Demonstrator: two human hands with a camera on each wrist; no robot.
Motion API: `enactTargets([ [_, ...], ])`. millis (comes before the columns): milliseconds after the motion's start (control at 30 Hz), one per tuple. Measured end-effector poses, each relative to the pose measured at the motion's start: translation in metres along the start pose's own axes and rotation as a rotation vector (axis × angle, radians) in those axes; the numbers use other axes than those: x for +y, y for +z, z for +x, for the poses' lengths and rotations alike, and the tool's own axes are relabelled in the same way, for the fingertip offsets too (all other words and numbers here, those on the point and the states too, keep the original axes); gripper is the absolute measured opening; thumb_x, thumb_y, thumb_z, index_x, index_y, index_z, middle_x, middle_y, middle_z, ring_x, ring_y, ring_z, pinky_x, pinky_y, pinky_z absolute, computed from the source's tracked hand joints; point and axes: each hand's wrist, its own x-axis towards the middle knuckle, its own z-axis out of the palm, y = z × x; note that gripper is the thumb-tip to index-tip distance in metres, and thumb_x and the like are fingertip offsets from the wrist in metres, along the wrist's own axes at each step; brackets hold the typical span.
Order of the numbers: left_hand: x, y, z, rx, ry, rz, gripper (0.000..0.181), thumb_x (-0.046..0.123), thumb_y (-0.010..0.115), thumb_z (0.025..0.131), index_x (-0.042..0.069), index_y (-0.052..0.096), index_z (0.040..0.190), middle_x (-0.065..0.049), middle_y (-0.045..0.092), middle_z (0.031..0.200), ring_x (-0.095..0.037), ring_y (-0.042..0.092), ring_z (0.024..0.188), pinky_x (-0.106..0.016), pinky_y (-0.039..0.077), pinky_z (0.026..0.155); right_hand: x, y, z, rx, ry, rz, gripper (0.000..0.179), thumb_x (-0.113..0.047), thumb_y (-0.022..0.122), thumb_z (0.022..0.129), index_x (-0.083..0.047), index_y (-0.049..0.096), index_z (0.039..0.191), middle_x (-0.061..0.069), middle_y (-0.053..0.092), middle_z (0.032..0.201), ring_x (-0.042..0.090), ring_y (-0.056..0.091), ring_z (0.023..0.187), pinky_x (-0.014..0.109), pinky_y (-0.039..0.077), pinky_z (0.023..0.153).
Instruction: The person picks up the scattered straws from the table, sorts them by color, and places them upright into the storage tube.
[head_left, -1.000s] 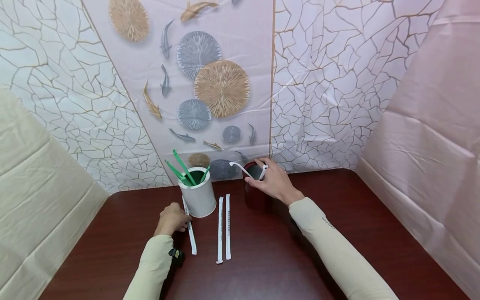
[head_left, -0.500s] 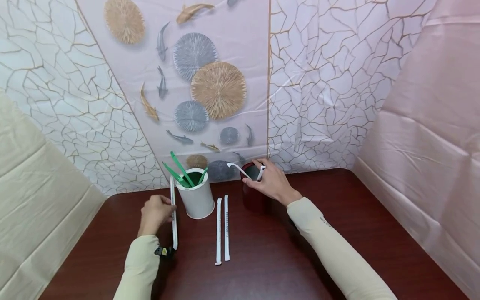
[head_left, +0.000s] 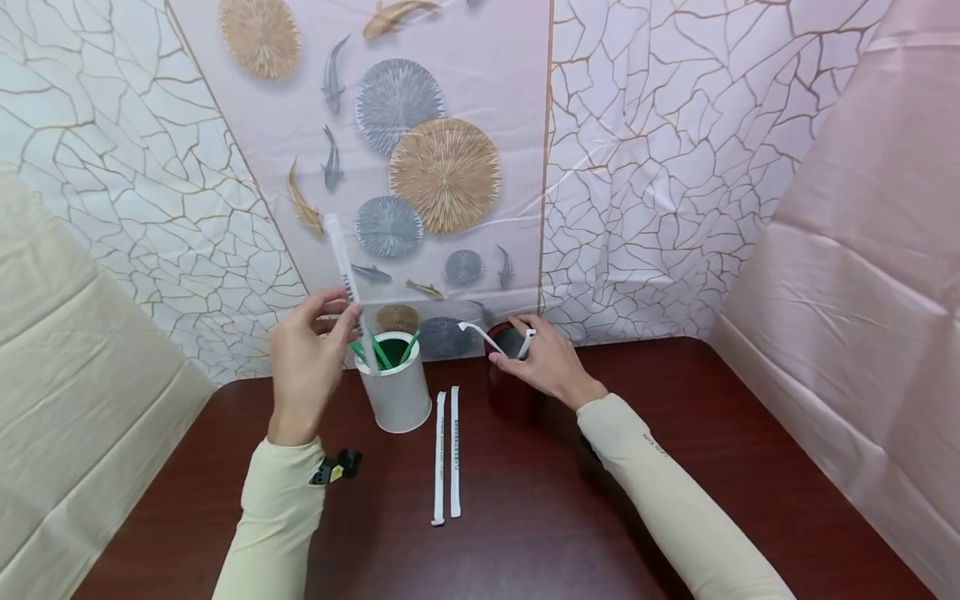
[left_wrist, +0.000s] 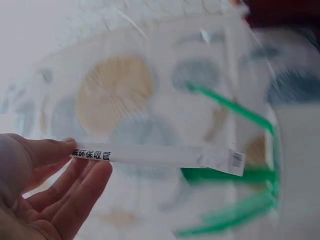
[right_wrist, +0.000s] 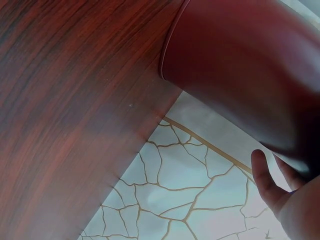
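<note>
My left hand point(head_left: 306, 362) pinches a paper-wrapped straw point(head_left: 341, 258) between thumb and fingers. The straw tilts up to the left, its lower end overlapping the rim of a white cylindrical holder point(head_left: 397, 404) in the head view. Printed characters show on the wrapper point(left_wrist: 160, 156) in the left wrist view. Green sticks point(head_left: 410, 347) stand in the white holder. At the right, my right hand point(head_left: 553, 365) holds the rim of a dark red cylindrical holder point(right_wrist: 235, 65), thumb at the near side. Wrapped straws point(head_left: 480, 335) with bent ends lean out of this holder.
Two wrapped straws point(head_left: 455, 454) lie side by side on the dark wooden table point(head_left: 570, 533), between and in front of the holders. A patterned cloth backdrop point(head_left: 637, 208) rises behind the table's far edge, and plain cloth point(head_left: 847, 333) hangs at the sides.
My left hand has lifted the wrapped straw from the table beside the white holder, raising it upright above the rim. The right hand stays on the dark red holder.
</note>
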Motion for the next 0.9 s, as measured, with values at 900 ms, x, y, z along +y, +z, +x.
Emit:
enactTargets([
  [900,0.013,0.181,0.009,-0.310,0.018,0.151,0.019,0.017,0.069,0.103,0.004,0.076,0.116,-0.006,0.080,0.102,-0.020,0.077,0.092,-0.039,0.060,0.083,0.001,0.000,0.000,0.029,-0.023,-0.018,0.071,-0.061,0.071,0.092,-0.022,0.060,0.149,0.009,0.059,0.141,0.030,0.063,0.117,0.056,0.056,0.088],
])
